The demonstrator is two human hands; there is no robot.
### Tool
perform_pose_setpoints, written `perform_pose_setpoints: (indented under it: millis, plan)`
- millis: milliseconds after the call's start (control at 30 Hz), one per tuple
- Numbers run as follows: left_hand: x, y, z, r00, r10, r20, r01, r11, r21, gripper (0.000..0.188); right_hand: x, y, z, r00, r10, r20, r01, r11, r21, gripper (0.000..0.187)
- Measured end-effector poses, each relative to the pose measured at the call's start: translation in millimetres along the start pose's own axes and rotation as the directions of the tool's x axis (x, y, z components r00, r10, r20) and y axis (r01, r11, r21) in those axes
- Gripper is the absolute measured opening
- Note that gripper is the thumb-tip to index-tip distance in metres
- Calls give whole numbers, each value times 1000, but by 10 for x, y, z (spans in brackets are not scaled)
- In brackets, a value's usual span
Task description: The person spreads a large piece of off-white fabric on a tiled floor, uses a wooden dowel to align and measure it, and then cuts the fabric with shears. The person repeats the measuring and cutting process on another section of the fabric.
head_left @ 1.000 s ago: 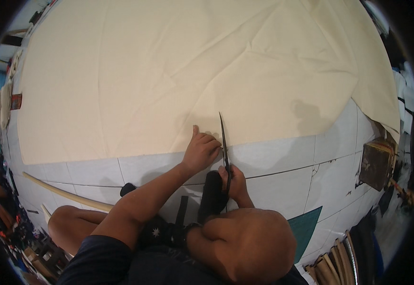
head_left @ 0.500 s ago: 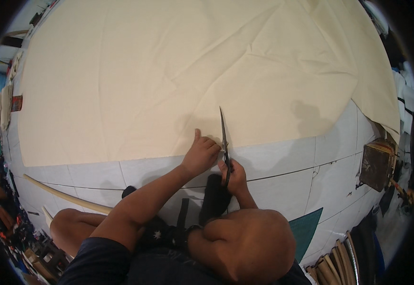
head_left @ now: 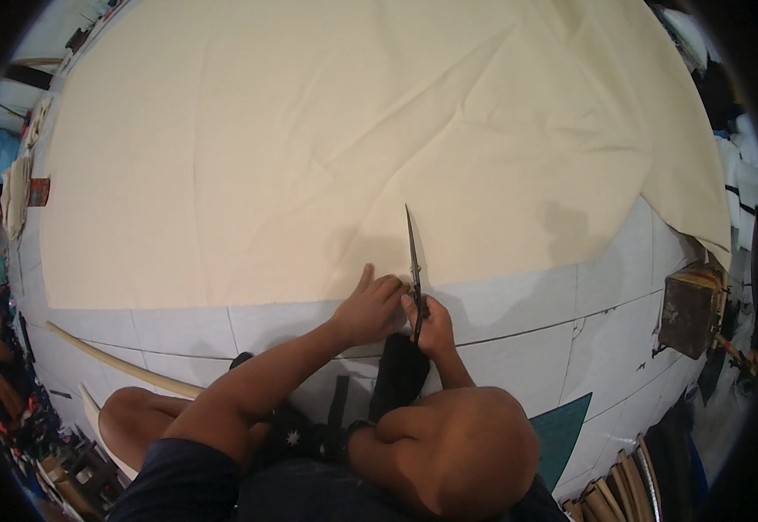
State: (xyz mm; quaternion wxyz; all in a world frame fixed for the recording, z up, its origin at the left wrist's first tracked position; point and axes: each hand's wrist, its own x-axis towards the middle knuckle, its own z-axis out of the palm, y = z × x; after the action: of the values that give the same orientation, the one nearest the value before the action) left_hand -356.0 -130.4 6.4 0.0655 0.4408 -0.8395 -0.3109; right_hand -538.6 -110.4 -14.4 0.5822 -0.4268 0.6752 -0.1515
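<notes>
A large sheet of cream fabric (head_left: 248, 174) lies spread over the tiled floor, its near edge running in front of my legs. My right hand (head_left: 434, 329) is closed round the handles of a pair of dark scissors (head_left: 414, 252), whose long blades point away from me over the fabric. The blades look nearly closed together. Just left of the scissors, my left hand (head_left: 372, 306) has its fingertips pinched at the fabric's near edge, and one finger sticks out forward. The fingertips partly hide what they grip.
A dark box-like block (head_left: 690, 313) stands at the right near a fabric fold. A green mat (head_left: 561, 435) lies beside my right knee, with several rolls (head_left: 618, 487) behind it. At the left are a curved pale strip (head_left: 126, 364) and folded cloth (head_left: 18, 196).
The whole view has shifted, so the fabric and both hands sit lower. My left hand has drawn slightly nearer to me. The right hand keeps its grip on the scissors.
</notes>
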Motion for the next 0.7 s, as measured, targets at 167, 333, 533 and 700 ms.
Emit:
perform_pose_setpoints:
  millis: [167, 333, 533, 700]
  plan:
    - [20, 96, 110, 996, -92, 1, 92, 994, 61, 64, -47, -220, -49, 999, -46, 20, 42, 989, 143, 46]
    - [-11, 360, 130, 969, -233, 85, 208, 949, 237, 70, 246, -263, 2, 989, -145, -26, 147, 986, 83, 45]
    - [-17, 353, 84, 955, -228, 190, 163, 938, 305, 73, 343, -194, 70, 984, -169, -59, 173, 982, 80, 45]
    - [-56, 327, 110, 971, -191, 142, 144, 948, 285, 72, 305, -201, 115, 982, -175, -65, 182, 975, 131, 47]
